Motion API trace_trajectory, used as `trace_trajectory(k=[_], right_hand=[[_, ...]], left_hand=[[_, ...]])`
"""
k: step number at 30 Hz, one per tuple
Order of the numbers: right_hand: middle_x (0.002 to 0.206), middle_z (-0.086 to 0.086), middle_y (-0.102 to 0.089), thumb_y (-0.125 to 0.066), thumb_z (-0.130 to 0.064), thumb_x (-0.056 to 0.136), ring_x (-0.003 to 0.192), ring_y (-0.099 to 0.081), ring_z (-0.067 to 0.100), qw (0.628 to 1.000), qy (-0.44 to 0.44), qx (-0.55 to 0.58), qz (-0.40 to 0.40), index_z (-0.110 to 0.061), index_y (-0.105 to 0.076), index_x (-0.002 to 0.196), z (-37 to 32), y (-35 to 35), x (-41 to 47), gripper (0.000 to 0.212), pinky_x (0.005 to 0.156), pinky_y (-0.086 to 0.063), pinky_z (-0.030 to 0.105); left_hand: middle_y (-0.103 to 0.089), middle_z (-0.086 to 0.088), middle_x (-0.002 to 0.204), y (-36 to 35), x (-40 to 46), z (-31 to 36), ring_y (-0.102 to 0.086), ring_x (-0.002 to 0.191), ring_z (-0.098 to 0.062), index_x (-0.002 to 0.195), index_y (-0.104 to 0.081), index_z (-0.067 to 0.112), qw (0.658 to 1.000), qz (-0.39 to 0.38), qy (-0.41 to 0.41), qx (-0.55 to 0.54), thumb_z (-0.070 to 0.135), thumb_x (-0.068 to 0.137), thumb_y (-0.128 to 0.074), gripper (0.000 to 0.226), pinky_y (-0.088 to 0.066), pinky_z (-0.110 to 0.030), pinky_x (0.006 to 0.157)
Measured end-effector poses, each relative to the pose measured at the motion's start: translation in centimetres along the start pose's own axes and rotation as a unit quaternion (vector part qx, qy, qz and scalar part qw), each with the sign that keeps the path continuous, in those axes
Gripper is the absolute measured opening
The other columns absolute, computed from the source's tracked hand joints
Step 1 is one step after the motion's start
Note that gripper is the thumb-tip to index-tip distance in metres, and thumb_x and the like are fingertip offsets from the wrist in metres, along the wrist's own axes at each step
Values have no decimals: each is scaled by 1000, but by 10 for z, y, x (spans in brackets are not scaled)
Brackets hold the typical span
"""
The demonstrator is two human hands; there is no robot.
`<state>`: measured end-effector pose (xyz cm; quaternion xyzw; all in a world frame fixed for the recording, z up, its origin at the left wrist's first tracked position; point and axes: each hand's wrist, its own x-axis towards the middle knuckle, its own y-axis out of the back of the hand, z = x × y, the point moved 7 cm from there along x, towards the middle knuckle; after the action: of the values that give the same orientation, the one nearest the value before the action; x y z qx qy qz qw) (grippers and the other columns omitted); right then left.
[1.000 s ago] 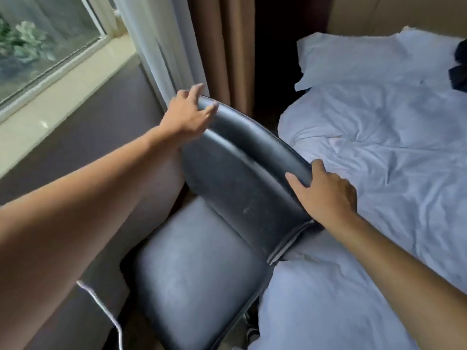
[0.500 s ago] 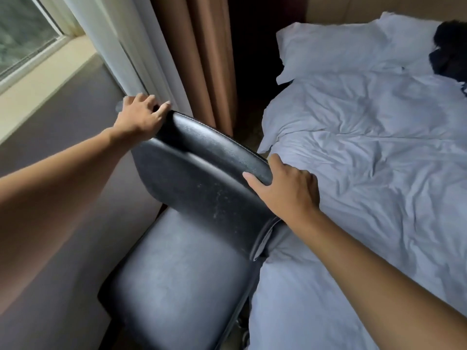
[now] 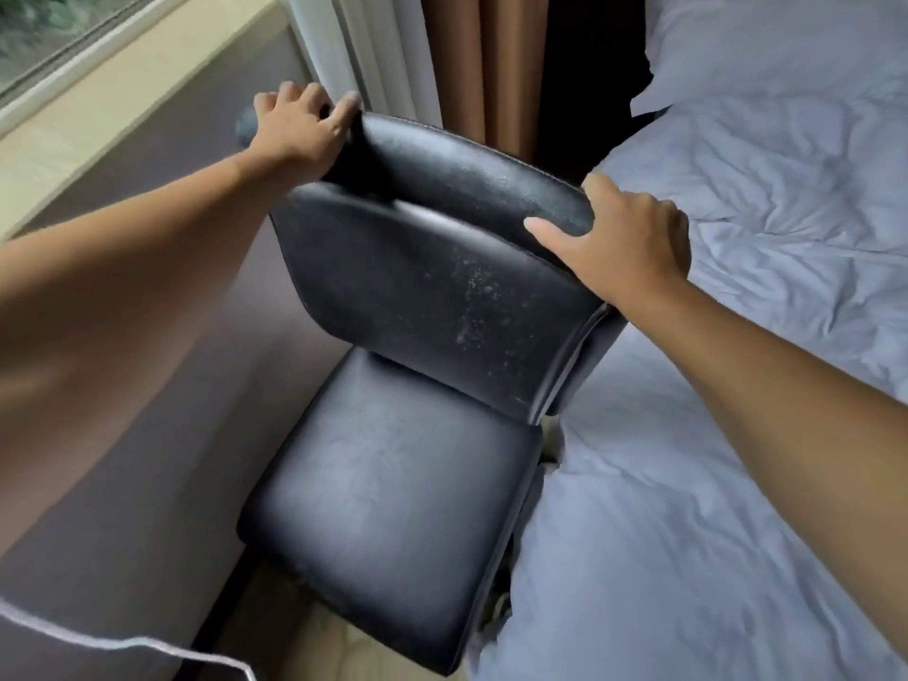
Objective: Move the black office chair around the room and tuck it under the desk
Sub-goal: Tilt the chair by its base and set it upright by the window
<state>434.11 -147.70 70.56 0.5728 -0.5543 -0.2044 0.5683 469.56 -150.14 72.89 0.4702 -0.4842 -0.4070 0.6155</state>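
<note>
Head view showed the black office chair [image 3: 417,385] standing in the narrow gap between the wall under the window sill [image 3: 123,100] on one side and the bed [image 3: 737,435] on the other, its seat edge just beside the white bedding. The backrest curved across the middle of the frame, its worn surface flecked with pale specks, and the padded seat lay below it, nearer the camera. The left hand [image 3: 299,125] was clamped on the upper left corner of the backrest, fingers curled over the top edge and the bare forearm reaching in from the lower left. The right hand [image 3: 624,243] was clamped on the upper right corner, thumb lying along the near face of the backrest and fingers wrapped over the far side. Behind the chair hung a white sheer curtain [image 3: 363,51] next to brown drapes [image 3: 471,56]. A pillow [image 3: 786,46] rested at the top of the bed. A thin white cord [image 3: 123,646] crossed the lower left corner above the pale floor [image 3: 304,651].
</note>
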Motion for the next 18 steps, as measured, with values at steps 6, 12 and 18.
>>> trace_trajectory(k=[6, 12, 18], right_hand=[[55, -4, -34, -45, -78, 78, 65, -43, 34, 1000, 12, 5, -7, -18, -35, 82, -16, -10, 13, 61, 65, -34, 39], [53, -6, -30, -46, -76, 78, 61, -41, 34, 1000, -7, 5, 4, -19, -32, 79, -23, 1, -13, 59, 62, -31, 37], [52, -10, -27, -45, -77, 78, 53, -35, 31, 999, -30, -8, 29, -21, -35, 77, -9, 22, -56, 57, 56, -28, 34]], left_hand=[[-52, -23, 128, 2, -7, -27, -39, 124, -36, 137, -49, 24, 999, 2, 30, 10, 41, 103, -28, 44, -22, -40, 103], [-54, -19, 132, 11, -16, -21, -39, 124, -34, 133, -54, 25, 1000, 0, 20, -6, 48, 103, -26, 47, -22, -40, 103], [-56, -22, 126, 20, -28, 7, -41, 121, -38, 124, -60, 20, 1000, -9, 16, -23, 63, 96, -27, 61, -26, -43, 104]])
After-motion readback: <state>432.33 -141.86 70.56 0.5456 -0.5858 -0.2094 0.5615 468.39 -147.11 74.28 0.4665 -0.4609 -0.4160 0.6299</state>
